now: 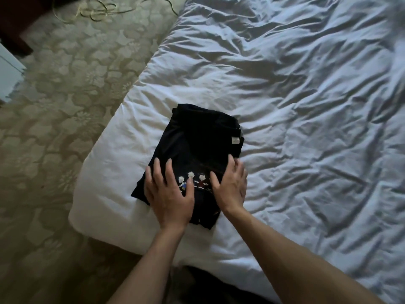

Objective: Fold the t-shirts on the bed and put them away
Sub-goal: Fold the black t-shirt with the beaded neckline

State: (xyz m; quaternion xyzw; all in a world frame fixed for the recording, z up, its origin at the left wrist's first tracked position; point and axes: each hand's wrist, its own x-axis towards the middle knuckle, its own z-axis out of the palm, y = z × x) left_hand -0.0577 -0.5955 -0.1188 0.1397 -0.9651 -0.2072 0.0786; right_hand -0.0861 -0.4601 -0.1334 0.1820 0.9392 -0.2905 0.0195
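Note:
A black t-shirt (195, 141) lies folded into a rectangle near the corner of the bed, on the white duvet (285, 95). A row of small cartoon figures is printed on it, and a white label shows at its right edge. My left hand (169, 191) rests flat on the shirt's near left part with fingers spread. At the near right edge of the shirt my right hand (231, 185) lies with straight fingers, its outer fingers over the side of the fabric. More dark layers show under the top fold at the far end.
The rumpled duvet stretches far to the right and back. Patterned beige carpet (65, 106) lies left of the bed. Thin cables (103, 9) trail on the floor at the top, beside dark furniture (13, 29). A white object (8, 71) stands at the left edge.

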